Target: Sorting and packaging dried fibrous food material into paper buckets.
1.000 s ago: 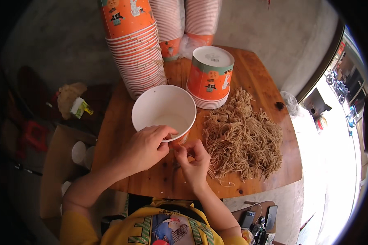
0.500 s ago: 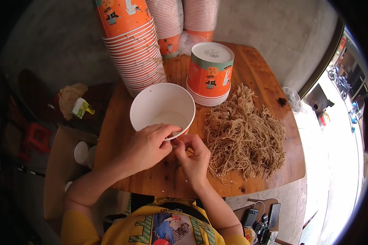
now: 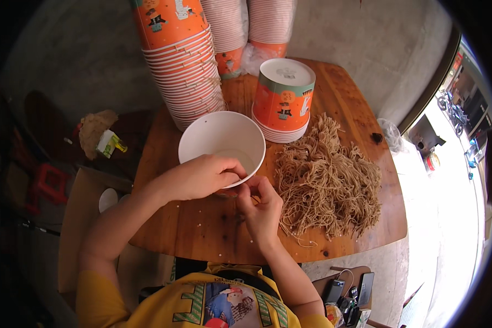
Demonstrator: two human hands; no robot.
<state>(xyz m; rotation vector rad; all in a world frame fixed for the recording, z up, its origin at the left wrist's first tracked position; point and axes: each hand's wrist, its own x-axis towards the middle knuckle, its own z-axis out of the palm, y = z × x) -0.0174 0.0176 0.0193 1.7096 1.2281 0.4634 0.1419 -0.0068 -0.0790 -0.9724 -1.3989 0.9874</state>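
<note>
While the right hand (image 3: 261, 212) has thumb and forefinger pressed together just outside an orange, white-lined paper bucket's (image 3: 218, 136) rim, anything between them too small to tell, the left hand (image 3: 199, 177) curls over that rim, fingers inside; how firmly cannot be told. The bucket stands mouth up, nearer the wooden worktop's (image 3: 213, 240) left edge. Tan cords (image 3: 331, 180) heap toward the right edge. Beyond stand an upturned bucket stack (image 3: 283, 104), a taller leftward stack (image 3: 177, 71) and, at the far edge, plastic-wrapped stacks (image 3: 224, 33).

Plain white inside the paper tub (image 3: 216, 134); orange with a green band and small figures on the upturned tubs (image 3: 279, 112); striped orange and white down the tall stack (image 3: 186, 76); tan throughout the string (image 3: 331, 183); reddish brown, dark-knotted across the table (image 3: 213, 235).
</note>
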